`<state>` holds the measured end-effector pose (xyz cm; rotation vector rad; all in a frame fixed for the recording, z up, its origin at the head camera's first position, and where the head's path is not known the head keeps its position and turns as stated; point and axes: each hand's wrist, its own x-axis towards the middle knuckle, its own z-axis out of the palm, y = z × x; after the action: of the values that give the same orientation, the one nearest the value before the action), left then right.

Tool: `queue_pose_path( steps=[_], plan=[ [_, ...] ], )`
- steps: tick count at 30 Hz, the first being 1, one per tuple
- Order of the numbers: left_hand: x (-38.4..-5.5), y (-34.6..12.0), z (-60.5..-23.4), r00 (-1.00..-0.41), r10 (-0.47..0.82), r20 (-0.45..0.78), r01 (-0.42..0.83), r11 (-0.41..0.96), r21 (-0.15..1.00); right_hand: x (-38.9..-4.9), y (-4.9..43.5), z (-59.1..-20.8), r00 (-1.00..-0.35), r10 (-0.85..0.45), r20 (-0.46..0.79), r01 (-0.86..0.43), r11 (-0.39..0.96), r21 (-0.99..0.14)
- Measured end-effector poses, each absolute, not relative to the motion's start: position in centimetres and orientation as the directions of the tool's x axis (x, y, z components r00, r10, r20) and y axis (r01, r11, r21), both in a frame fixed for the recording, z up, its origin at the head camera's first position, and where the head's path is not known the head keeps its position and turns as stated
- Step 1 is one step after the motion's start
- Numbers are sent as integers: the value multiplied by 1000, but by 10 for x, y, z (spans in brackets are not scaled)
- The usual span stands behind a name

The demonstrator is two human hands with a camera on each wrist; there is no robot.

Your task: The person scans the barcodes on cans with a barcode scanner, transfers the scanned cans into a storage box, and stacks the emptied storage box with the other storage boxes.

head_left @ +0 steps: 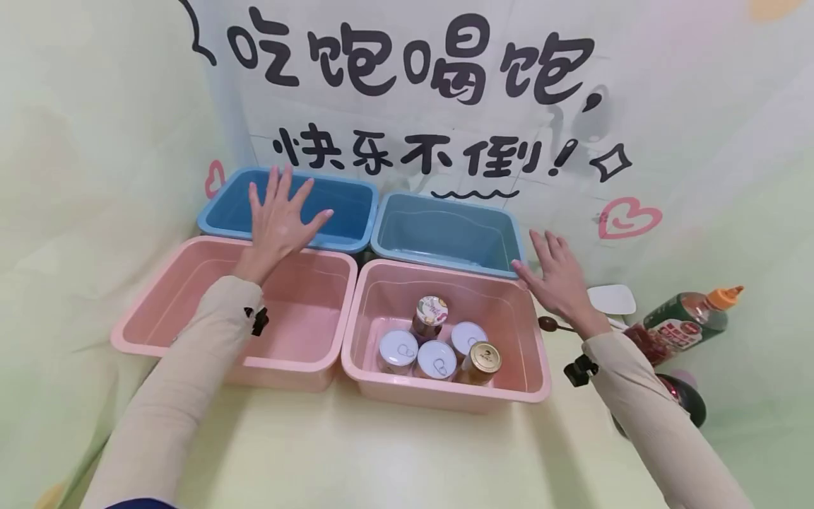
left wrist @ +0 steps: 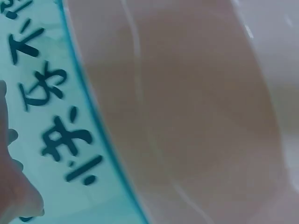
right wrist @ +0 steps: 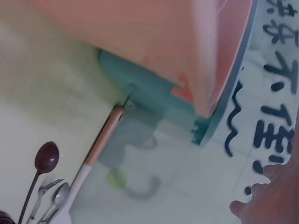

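My left hand (head_left: 277, 220), fingers straight and spread, hovers over the left blue bin (head_left: 210, 225) and the back rim of the left pink bin (head_left: 155, 350); it holds nothing. Off to the right, my right hand (head_left: 559, 279) is held with extended fingers near the back right corner of the right pink bin (head_left: 540, 382), beside the right blue bin (head_left: 439, 263). Inside that pink bin stand three white-topped pull-tab cans (head_left: 436, 358), a jar with a patterned lid (head_left: 432, 311) and a gold-lidded jar (head_left: 485, 358). Each wrist view catches only part of its hand at the edge.
On the right lie a white-headed spatula (head_left: 612, 299), a dark brown spoon (right wrist: 46, 157), a fork (right wrist: 44, 190) and a metal spoon (right wrist: 60, 193). An orange-capped sauce bottle (head_left: 683, 322) stands nearby. The right sleeve partly hides a dark rounded object (head_left: 689, 399). A printed cloth (head_left: 381, 113) hangs behind.
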<state>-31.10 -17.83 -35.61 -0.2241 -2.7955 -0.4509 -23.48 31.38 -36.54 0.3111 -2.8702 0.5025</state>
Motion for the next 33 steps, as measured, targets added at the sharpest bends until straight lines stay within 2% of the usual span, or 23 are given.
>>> queue_pose_path(
  steps=[6, 14, 19, 24, 33],
  plan=[
    [-289, -160, -335, -913, 198, 357, 308, 908, 284, -219, 300, -359, -905, -302, 298, -388, 874, -292],
    [-247, -139, -323, -886, 365, 285, 431, 876, 218, -188, 279, -360, -913, -349, 211, -402, 860, -316],
    [-210, -130, -339, -856, 471, 213, 510, 838, 193, -167, 263, -366, -891, -415, 183, -454, 822, -344],
    [-179, -127, -361, -839, 523, 151, 544, 818, 189, -155, 253, -376, -860, -486, 153, -506, 777, -374],
    [-154, -120, -399, -836, 540, 94, 543, 792, 278, -149, 250, -391, -848, -517, 116, -519, 766, -380]
  ],
)
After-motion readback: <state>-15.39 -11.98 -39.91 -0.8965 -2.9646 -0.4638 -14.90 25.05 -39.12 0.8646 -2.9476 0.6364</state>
